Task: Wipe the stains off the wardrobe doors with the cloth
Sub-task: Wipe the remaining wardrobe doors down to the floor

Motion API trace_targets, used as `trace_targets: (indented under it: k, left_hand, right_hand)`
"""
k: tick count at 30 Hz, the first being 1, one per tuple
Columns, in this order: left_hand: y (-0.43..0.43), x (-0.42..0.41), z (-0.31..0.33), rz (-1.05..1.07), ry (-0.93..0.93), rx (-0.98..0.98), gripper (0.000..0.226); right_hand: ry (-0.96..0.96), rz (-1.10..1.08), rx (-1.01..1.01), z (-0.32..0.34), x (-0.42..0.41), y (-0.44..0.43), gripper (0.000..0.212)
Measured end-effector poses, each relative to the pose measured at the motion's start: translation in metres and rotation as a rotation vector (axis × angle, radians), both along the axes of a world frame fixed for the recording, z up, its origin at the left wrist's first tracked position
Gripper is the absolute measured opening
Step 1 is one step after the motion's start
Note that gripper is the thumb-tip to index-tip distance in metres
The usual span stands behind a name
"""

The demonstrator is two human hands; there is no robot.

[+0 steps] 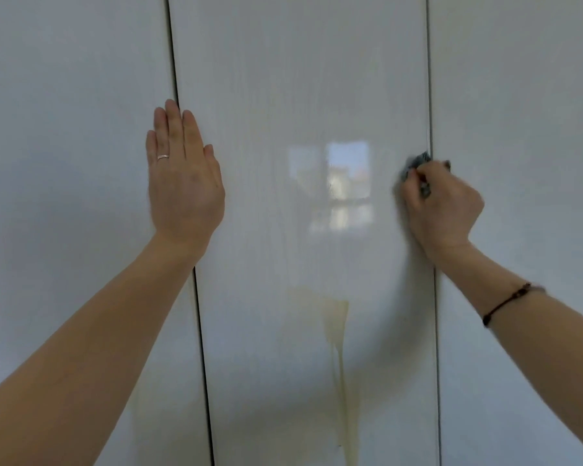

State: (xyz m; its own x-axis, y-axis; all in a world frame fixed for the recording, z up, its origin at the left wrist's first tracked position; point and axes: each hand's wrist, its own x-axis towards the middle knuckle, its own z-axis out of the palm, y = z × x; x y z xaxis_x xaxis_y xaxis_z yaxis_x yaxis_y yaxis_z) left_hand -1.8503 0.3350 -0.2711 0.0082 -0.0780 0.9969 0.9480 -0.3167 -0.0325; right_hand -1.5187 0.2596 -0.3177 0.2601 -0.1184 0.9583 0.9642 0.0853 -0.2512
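While the cloth (416, 164) works the right edge of the middle door (283, 95): the task looks begun but far from finished.
Cloth: small, grey and bunched up. It is pressed against the middle door just beside the seam with the right door (519, 95).
Right hand: the right hand (443, 203) has its fingers curled round the cloth and grips it. Hand and cloth are slightly blurred. A dark bracelet (505, 304) sits on that wrist.
Left hand: the left hand (186, 176) lies flat with its fingers straight and close together. Its palm presses on the doors across the dark seam between the left door (64, 129) and the middle door, and it holds nothing. A ring (163, 157) shows on one finger.
Left to do: a yellowish stain (335, 317) sits low on the middle door, well below both hands. A thin drip trails down from it toward the bottom of the view. The cloth is well apart from it, so it is not yet wiped.
Done, as far as can be told: the upper middle door shows no marks, only a reflection of a window (347, 176). Whether that part was cleaned or never dirty cannot be told.
Other doors: no plain stain on either. A faint yellowish tinge by the lower left seam is too weak to judge.
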Motion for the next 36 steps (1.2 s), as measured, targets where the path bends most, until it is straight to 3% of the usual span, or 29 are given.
trace_targets:
  k: [5,9,12,15,18,23,27,29,34,36]
  left_hand:
    - [-0.004,0.000,-0.004,0.008,0.023,-0.066,0.054]
    - [-0.016,-0.003,-0.022,0.115,0.087,-0.158,0.054]
    - [-0.025,-0.013,-0.042,0.141,0.163,-0.239,0.052]
    - [-0.034,-0.025,-0.064,0.143,0.230,-0.256,0.048]
    - [-0.048,-0.032,-0.094,0.137,0.289,-0.278,0.052]
    - [-0.060,-0.036,-0.135,0.015,0.293,-0.366,0.069]
    - [-0.075,-0.050,-0.144,-0.062,0.382,-0.475,0.062]
    - [-0.081,-0.068,-0.133,-0.153,0.413,-0.478,0.049]
    - [-0.096,-0.100,-0.098,-0.141,0.338,-0.433,0.044]
    - [-0.101,-0.110,-0.090,-0.144,0.289,-0.438,0.042]
  right_hand:
    - [-0.429,-0.003,-0.173,-0.140,-0.011,-0.001,0.036]
    - [-0.494,0.064,-0.382,-0.177,0.007,-0.019,0.034]
    - [-0.335,-0.018,-0.483,-0.136,0.026,-0.035,0.029]
    - [0.060,0.005,-0.362,-0.059,0.048,-0.044,0.024]
    - [0.209,0.092,-0.270,-0.009,0.034,-0.038,0.024]
    - [0.046,0.198,-0.299,-0.031,-0.083,-0.006,0.028]
    - [-0.529,0.235,-0.352,-0.089,-0.138,0.006,0.039]
    - [-0.639,0.201,-0.360,-0.079,-0.135,0.009,0.036]
    - [-0.144,0.279,-0.256,0.050,-0.168,0.012,0.023]
    - [-0.114,0.288,-0.172,0.105,-0.194,0.021,0.019]
